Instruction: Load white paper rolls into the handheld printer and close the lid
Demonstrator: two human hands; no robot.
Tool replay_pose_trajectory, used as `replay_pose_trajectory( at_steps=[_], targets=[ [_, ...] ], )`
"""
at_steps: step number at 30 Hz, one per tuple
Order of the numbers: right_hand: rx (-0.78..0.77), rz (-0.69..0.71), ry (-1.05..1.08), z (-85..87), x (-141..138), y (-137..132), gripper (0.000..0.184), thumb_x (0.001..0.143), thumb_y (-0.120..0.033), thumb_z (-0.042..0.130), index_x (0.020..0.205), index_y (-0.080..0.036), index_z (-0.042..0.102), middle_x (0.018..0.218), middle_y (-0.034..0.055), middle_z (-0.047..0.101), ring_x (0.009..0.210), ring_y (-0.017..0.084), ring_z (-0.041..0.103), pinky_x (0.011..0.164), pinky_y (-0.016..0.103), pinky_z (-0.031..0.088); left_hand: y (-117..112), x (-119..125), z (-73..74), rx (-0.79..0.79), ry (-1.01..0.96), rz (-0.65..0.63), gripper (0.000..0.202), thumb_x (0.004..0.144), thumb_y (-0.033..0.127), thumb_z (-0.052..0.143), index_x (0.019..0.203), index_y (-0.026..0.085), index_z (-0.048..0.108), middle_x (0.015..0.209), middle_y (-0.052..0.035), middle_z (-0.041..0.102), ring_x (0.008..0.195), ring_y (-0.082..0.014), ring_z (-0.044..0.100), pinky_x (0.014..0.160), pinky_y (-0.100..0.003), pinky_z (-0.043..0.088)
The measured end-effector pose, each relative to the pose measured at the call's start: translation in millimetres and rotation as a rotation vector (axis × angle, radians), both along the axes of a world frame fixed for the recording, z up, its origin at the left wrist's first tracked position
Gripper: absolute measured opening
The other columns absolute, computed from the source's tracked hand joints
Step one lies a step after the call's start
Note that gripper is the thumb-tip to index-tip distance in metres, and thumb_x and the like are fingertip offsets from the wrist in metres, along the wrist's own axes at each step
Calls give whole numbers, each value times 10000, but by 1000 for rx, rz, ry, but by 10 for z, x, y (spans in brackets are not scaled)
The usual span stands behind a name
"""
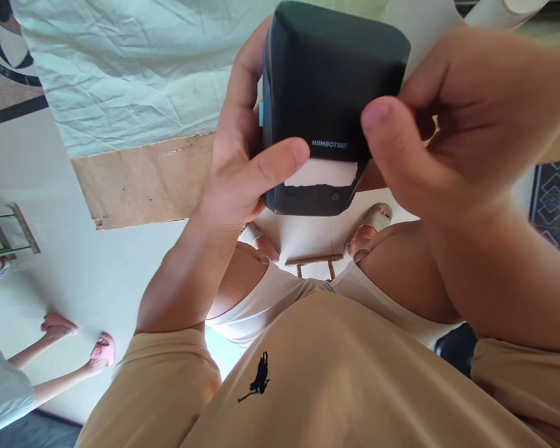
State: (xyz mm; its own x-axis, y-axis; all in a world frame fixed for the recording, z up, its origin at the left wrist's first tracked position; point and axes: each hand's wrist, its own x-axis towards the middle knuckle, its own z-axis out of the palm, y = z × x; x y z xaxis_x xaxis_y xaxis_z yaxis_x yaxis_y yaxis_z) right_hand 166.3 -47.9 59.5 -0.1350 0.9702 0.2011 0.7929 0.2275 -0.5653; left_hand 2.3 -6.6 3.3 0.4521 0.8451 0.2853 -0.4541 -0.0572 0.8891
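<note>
Squarely between the two hands, a black printer (336, 81) was held up over the near edge of the bench (149, 186). It was clamped by the left hand (238, 158), by which its left side was wrapped, with the thumb laid across the front just beside the printed name NIIMBOT. Its right edge was overlapped by the thumb of the right hand (476, 124), whose fingers were curled near that side; whether the printer was also gripped there could not be told.

The casing was smooth, matt and boxy, softened by rounded corners. Its left side was marked by a light-blue tab (261, 114). Below the lettering, a strip of white paper (324, 173) was exposed, its free edge slightly ragged, and beneath it a faint power symbol (335, 196) was borne by the dark lower panel. The bench was made of pale, raw wood, roughly finished along its edge, and was largely covered by a pale green cloth (135, 74), thin and crossed by fine creases.
</note>
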Motion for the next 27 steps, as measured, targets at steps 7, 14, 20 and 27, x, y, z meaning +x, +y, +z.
replay_pose_trajectory(
  at_steps=[7,14,20,27],
  targets=[
    [-108,-120,17,-101,-11,5,647,689,-651,348,493,-52,494,450,26,435,424,-59,328,385,129,156,-112,59,71,-176,-28,49,191,727,293,540,888,199,496,754,-28,550,670,-134,576,536,-222,440],
    [-240,-153,37,-74,-34,6,649,670,-654,371,493,-46,514,460,13,476,407,-40,380,359,86,138,-87,65,66,-184,-53,29,187,722,208,536,900,186,483,771,-32,531,659,-107,539,557,-223,430],
    [-129,-86,47,-166,6,-5,659,735,-627,270,488,-45,457,453,8,414,436,-77,288,418,107,160,-72,33,72,-140,-84,-47,305,742,354,511,1032,268,473,908,-25,560,959,-169,532,695,-249,472],
    [-148,-31,2,-248,47,19,608,739,-625,252,580,-68,441,515,14,436,480,-61,271,471,157,134,-48,128,155,-351,-111,-25,556,851,451,113,970,147,562,1013,-67,551,1047,-171,500,747,-273,478]
  ],
)
